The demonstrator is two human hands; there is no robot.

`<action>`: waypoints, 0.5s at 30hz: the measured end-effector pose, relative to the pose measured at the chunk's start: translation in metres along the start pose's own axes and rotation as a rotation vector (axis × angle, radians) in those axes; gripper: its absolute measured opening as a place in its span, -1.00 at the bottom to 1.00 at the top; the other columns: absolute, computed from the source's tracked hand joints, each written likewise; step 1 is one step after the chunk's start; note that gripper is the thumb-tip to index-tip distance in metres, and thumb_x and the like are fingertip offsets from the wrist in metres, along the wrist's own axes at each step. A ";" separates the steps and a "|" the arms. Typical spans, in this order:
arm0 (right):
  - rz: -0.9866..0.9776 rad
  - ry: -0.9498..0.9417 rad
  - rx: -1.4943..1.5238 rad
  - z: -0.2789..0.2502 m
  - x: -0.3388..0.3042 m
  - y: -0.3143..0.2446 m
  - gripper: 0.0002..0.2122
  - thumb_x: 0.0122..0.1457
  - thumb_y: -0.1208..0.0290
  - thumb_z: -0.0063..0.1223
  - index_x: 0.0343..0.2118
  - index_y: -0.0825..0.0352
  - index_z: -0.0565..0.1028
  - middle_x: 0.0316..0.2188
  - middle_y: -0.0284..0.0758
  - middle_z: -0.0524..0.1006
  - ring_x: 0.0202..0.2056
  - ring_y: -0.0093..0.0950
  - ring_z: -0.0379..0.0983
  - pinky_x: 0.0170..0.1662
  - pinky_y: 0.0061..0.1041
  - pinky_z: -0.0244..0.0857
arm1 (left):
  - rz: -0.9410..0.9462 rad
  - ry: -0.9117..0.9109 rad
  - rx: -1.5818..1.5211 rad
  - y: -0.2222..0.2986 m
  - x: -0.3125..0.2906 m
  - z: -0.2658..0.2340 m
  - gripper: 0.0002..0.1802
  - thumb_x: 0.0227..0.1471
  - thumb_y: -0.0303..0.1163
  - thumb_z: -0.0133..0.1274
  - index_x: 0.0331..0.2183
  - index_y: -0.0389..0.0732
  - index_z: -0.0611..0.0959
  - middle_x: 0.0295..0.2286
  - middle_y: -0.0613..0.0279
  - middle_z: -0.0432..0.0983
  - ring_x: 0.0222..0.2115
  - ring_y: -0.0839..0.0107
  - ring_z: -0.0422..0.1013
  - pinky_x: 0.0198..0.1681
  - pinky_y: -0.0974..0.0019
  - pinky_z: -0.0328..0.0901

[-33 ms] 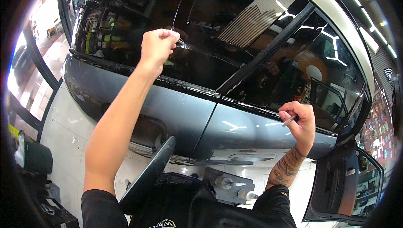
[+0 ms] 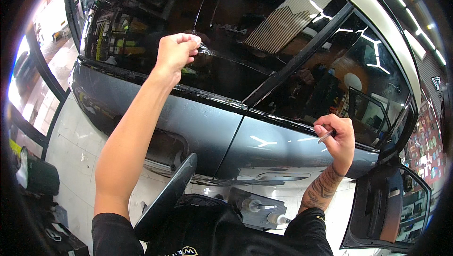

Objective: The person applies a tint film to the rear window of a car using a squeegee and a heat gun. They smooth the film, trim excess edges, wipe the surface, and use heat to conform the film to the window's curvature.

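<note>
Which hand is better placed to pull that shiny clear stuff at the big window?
Probably the left hand: it seems to pinch the clear film at the big window. The right hand is farther off and already holds a thin tool.

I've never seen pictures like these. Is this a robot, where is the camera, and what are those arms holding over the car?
No robot here: these are a person's own bare arms. A wide camera worn on the head looks down, so straight edges bend near the rim. Ahead is a grey car with dark windows. The left hand pinches something thin and shiny, perhaps clear film, at the glass. The right hand holds a slim tool, too small to identify. Two bottles sit on a dark tray.
</note>
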State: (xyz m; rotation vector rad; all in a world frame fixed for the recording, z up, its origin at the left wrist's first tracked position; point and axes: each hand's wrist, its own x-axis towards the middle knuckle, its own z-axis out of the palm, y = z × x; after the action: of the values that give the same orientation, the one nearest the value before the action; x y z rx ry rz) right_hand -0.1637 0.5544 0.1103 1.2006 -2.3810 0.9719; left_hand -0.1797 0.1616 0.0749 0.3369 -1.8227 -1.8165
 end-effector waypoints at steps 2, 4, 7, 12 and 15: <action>-0.004 0.022 0.004 0.000 -0.001 -0.002 -0.93 -0.01 0.55 0.20 -0.51 0.36 0.51 -0.83 -0.41 0.34 -0.77 -0.69 0.16 -0.64 -0.64 -0.05 | -0.023 -0.029 -0.020 0.001 0.001 -0.002 -0.86 0.06 -0.30 0.16 -0.41 -0.16 0.66 -0.49 0.40 0.54 -0.46 0.62 0.43 -0.40 0.50 0.29; -0.003 0.006 -0.024 -0.001 -0.002 -0.002 -0.93 -0.01 0.55 0.21 -0.51 0.36 0.51 -0.82 -0.41 0.35 -0.76 -0.68 0.17 -0.64 -0.64 -0.05 | 0.018 0.005 0.076 0.006 -0.006 0.001 -0.85 0.06 -0.29 0.16 -0.42 -0.16 0.66 -0.50 0.40 0.54 -0.47 0.62 0.44 -0.41 0.51 0.29; 0.007 -0.014 -0.022 -0.001 0.001 -0.004 -0.93 -0.01 0.54 0.21 -0.51 0.36 0.52 -0.81 -0.40 0.36 -0.76 -0.67 0.19 -0.64 -0.63 -0.04 | 0.100 0.027 0.140 0.000 -0.005 0.002 -0.83 0.05 -0.27 0.17 -0.45 -0.17 0.66 -0.52 0.40 0.55 -0.49 0.61 0.45 -0.42 0.50 0.29; -0.004 -0.036 -0.002 0.010 0.010 0.000 -0.93 -0.02 0.54 0.21 -0.51 0.36 0.51 -0.80 -0.39 0.36 -0.76 -0.65 0.19 -0.64 -0.63 -0.04 | 0.077 -0.030 0.072 -0.003 0.000 -0.002 -0.80 0.04 -0.25 0.18 -0.46 -0.18 0.66 -0.51 0.37 0.56 -0.49 0.60 0.47 -0.43 0.51 0.29; -0.012 -0.039 -0.009 0.017 0.017 0.002 -0.92 -0.03 0.54 0.21 -0.51 0.37 0.51 -0.81 -0.40 0.33 -0.76 -0.64 0.19 -0.64 -0.61 -0.03 | 0.065 -0.058 0.061 -0.002 -0.001 -0.005 -0.79 0.04 -0.23 0.19 -0.46 -0.18 0.66 -0.51 0.36 0.57 -0.49 0.60 0.47 -0.43 0.52 0.29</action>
State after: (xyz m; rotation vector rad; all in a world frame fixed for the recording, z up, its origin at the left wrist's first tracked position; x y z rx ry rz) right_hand -0.1746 0.5338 0.1065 1.2400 -2.4027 0.9420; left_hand -0.1767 0.1575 0.0727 0.2471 -1.9098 -1.7465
